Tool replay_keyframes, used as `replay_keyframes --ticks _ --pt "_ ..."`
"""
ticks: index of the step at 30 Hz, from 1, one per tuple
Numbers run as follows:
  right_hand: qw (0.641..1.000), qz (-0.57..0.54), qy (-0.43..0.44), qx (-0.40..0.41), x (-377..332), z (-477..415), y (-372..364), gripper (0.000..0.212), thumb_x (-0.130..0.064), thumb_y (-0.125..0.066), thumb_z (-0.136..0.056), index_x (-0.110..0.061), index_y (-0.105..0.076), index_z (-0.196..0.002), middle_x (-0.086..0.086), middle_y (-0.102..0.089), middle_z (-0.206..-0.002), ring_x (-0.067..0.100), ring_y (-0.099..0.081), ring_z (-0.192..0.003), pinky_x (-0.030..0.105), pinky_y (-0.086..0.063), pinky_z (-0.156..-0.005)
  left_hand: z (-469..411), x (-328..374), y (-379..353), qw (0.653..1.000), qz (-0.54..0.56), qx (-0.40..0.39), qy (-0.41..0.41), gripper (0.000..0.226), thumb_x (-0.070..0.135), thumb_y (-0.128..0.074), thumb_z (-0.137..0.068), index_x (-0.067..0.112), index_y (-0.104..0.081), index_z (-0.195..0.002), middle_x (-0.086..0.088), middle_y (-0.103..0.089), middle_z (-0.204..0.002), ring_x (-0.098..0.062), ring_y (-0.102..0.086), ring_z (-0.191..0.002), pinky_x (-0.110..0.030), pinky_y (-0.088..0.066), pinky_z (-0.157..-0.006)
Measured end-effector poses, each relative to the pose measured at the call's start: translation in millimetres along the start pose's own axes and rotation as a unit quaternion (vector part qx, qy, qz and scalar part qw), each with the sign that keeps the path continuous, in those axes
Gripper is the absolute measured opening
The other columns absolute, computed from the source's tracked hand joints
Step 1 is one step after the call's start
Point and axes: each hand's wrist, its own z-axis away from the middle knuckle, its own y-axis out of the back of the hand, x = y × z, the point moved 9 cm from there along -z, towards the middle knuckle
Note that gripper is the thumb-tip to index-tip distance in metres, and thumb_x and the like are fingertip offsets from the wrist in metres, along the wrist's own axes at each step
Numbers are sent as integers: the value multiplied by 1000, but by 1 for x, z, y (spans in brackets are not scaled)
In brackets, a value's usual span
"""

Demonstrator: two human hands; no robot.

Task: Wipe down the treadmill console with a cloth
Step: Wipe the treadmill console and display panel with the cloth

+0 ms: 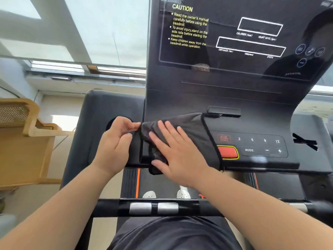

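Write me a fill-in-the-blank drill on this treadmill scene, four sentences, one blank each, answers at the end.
1. The right hand lies flat on the dark ____, pressing it to the console.
2. The left hand pinches the cloth's ____ edge.
3. The yellow heading printed on the display panel reads ____.
4. The cloth partly covers the ____ oval button beside MODE.

Missing words: cloth; left; CAUTION; red

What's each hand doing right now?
Left hand: pinching the cloth's edge.
Right hand: open, flat on the cloth.
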Motion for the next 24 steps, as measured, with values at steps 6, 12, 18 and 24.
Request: replay_keyframes --ticks 6,12,18,24 --pt "998 35 42 -32 29 25 -3 74 -68 -32 -99 -33 -17 -163 0 -2 -173 24 1 -160 50 -3 -127 -2 0 8 998 -55 9 12 28 16 -40 -86 19 -57 -109 5 -72 -113 -11 -65 -111 -37 -50 -97" --pt "999 30 6 -19 36 -31 15 80 -71 -21 -99 -27 -11 -165 1 6 -173 24 9 -159 52 3 -128 2 6 18 949 -309 31 -50 30 17 -49 -83 10 -65 -107 -7 -70 -94 -28 -63 -89 -42 -50 -82" --pt "986 34 155 -41 -14 -41 6 71 -61 -30 -101 -27 -25 -163 0 -5 -173 24 0 -159 51 0 -128 7 -10 26 927 -369 34 -57 28 13 -54 -80 8 -65 -105 -12 -68 -122 -33 -60 -117 -42 -41 -103" --pt "972 59 222 -43 8 -4 2 68 -61 -30 -103 -30 -19 -163 -1 -7 -173 24 -6 -159 54 -2 -126 12 -18 30 932 -356 51 -44 35 12 -49 -90 4 -64 -120 -16 -59 -139 -33 -51 -132 -44 -36 -114"
